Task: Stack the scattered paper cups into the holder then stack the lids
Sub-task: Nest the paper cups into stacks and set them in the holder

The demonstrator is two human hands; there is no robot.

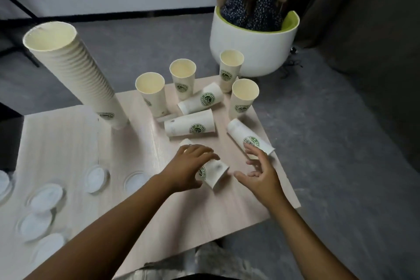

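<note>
My left hand [188, 166] grips a white paper cup [214, 171] with a green logo, lying on its side on the pale wooden table [204, 216]. My right hand [261, 173] hovers just right of it, fingers spread and loosely bent, holding nothing. A tall stack of nested cups [75, 68] rises at the table's back left. Several loose cups stand upright behind, such as one [151, 93], and others lie on their sides: one [189, 124] in the middle, one [248, 137] beyond my right hand. White lids, such as one [95, 177], lie scattered at the left.
A person in a dark dotted dress sits in a white and green tub chair [250, 48] just beyond the table's far corner. Grey carpet surrounds the table. The table's right edge runs close to my right hand.
</note>
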